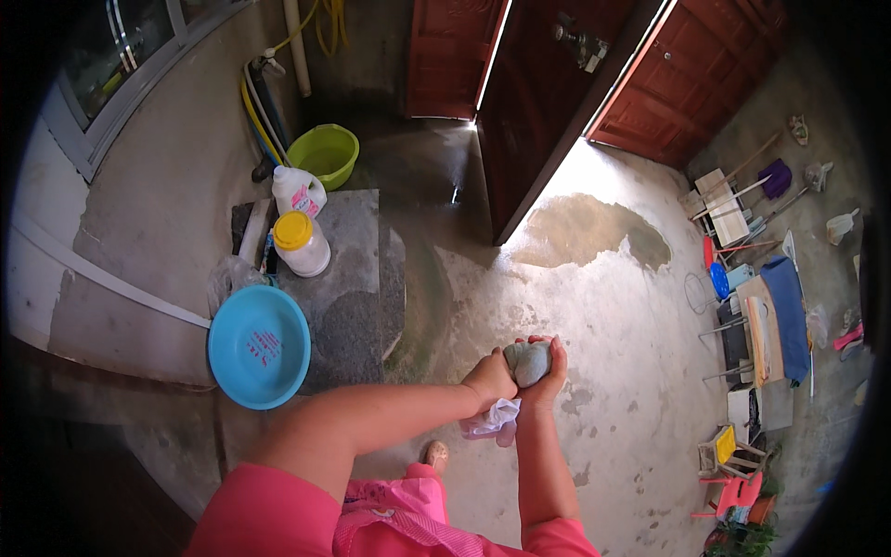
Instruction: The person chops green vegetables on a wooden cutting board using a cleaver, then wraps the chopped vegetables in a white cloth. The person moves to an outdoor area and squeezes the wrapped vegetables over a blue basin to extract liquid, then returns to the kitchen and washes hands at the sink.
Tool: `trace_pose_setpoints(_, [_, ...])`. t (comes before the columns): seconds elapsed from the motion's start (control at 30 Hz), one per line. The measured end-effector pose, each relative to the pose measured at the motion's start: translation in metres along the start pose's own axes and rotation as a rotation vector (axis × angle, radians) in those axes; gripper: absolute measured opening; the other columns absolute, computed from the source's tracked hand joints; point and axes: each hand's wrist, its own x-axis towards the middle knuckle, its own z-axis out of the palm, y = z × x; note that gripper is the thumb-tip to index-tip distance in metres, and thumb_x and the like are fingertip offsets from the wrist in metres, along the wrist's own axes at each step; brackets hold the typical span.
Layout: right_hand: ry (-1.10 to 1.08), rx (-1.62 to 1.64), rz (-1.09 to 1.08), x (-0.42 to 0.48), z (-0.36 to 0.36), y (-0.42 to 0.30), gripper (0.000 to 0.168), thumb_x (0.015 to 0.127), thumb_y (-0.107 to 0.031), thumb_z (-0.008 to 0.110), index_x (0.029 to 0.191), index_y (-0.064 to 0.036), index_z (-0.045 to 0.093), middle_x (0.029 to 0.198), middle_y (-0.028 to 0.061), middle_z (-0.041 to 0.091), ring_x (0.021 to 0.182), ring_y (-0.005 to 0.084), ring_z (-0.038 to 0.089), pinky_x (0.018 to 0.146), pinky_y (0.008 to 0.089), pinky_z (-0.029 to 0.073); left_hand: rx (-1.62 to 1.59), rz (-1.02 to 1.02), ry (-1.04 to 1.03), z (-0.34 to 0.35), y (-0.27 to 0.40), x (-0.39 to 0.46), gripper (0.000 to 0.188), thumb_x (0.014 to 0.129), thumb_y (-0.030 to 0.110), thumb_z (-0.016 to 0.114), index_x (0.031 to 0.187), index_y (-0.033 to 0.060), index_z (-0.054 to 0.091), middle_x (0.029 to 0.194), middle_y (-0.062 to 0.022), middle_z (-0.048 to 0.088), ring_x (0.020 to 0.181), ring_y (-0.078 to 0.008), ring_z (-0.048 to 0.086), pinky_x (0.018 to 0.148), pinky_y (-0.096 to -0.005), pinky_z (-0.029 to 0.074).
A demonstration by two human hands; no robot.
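Both hands meet in front of my body around a rounded grey-green lump [530, 363]; it looks like bunched cloth, though its material is not certain. My left hand [489, 379] clasps the lump's left side. Against its right side and underneath curls my right hand [548, 379], fingertips showing at the far edge. A thin white cloth [502, 416] with a pinkish, see-through lower part hangs below my left hand. Whether it joins the lump is hidden by the hands.
To the left, a stone slab [348, 292] bears a yellow-lidded jar [306, 252] and a white jug [299, 191]. A blue basin [261, 348] is at its near end. Behind stands a green basin [326, 157]. A dark red door [539, 111] is ajar; stools and a bench [766, 327] line the right.
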Motion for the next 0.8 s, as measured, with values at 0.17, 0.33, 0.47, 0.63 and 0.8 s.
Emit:
trace_pose_setpoints(0.17, [0.038, 0.032, 0.002, 0.006, -0.005, 0.000, 0.028, 0.082, -0.035, 0.057, 0.079, -0.008, 0.054, 0.080, 0.0103, 0.059, 0.079, 0.0322, 0.060, 0.071, 0.0435, 0.050, 0.064, 0.014, 0.009, 0.007, -0.004, 0.009, 0.053, 0.067, 0.013, 0.067, 0.110, -0.0078, 0.044, 0.100, -0.0309, 0.060, 0.099, -0.0411, 0.059, 0.086, -0.0399, 0.048])
trace_pose_setpoints(0.33, [0.032, 0.065, -0.009, 0.016, -0.011, -0.002, 0.027, 0.083, -0.035, 0.056, 0.078, -0.009, 0.053, 0.078, 0.0103, 0.059, 0.078, 0.0322, 0.059, 0.071, 0.0434, 0.049, 0.088, 0.047, 0.015, 0.011, 0.001, 0.012, 0.050, 0.067, 0.012, 0.065, 0.108, -0.0076, 0.044, 0.097, -0.0314, 0.061, 0.097, -0.0424, 0.059, 0.084, -0.0417, 0.048])
trace_pose_setpoints(0.47, [-0.014, 0.078, 0.013, 0.012, -0.004, -0.005, 0.026, 0.084, -0.033, 0.055, 0.085, -0.008, 0.052, 0.081, 0.0107, 0.059, 0.079, 0.0306, 0.059, 0.075, 0.0427, 0.049, 0.091, 0.078, 0.047, 0.009, -0.001, 0.015, 0.048, 0.067, 0.011, 0.063, 0.106, -0.0076, 0.044, 0.095, -0.0320, 0.060, 0.095, -0.0438, 0.059, 0.083, -0.0432, 0.048])
trace_pose_setpoints(0.63, [-0.004, 0.061, 0.005, 0.012, 0.002, -0.006, 0.026, 0.084, -0.033, 0.054, 0.084, -0.008, 0.052, 0.081, 0.0107, 0.059, 0.080, 0.0304, 0.059, 0.074, 0.0426, 0.049, 0.095, 0.105, 0.071, 0.006, -0.001, 0.016, 0.046, 0.067, 0.012, 0.063, 0.105, -0.0061, 0.045, 0.094, -0.0314, 0.061, 0.094, -0.0444, 0.059, 0.083, -0.0443, 0.048])
trace_pose_setpoints(0.8, [-0.028, 0.070, 0.010, 0.009, 0.010, -0.003, 0.025, 0.084, -0.032, 0.055, 0.084, -0.007, 0.052, 0.080, 0.0108, 0.059, 0.079, 0.0311, 0.059, 0.074, 0.0425, 0.049, 0.114, 0.094, 0.078, -0.001, -0.001, 0.014, 0.051, 0.066, 0.016, 0.065, 0.107, -0.0049, 0.043, 0.094, -0.0308, 0.061, 0.094, -0.0443, 0.059, 0.083, -0.0445, 0.048])
